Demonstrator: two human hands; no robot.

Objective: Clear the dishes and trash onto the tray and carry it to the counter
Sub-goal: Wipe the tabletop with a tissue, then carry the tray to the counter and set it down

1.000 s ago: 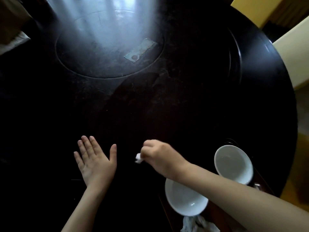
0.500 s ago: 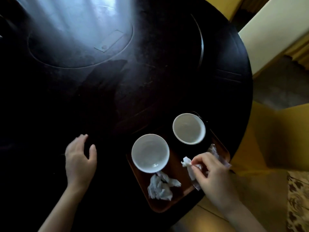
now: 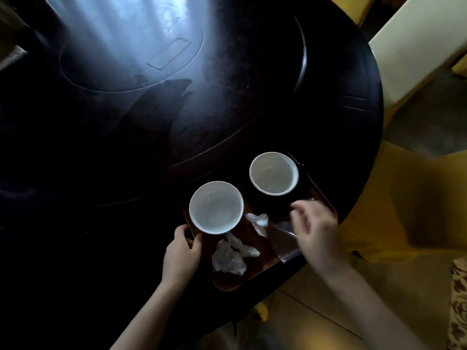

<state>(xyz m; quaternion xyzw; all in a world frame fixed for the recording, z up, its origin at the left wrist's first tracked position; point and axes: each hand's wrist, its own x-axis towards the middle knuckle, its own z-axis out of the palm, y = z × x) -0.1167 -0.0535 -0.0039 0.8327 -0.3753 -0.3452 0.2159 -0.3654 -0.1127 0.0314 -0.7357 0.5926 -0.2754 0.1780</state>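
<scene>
You see the tray (image 3: 228, 282) only in part: its far end is lost in shadow under the far bowl (image 3: 274, 173), and its left rim hides beneath the near bowl (image 3: 216, 207). Your right hand (image 3: 316, 231) is motion-blurred over the tray's right edge, covering the clear wrapper (image 3: 283, 237) in part; whether it touches the tray is unclear. Both forearms run off the bottom edge.

Glossy dark table (image 3: 227, 109), glazed white bowls (image 3: 216, 207), crumpled paper (image 3: 230, 257)
</scene>
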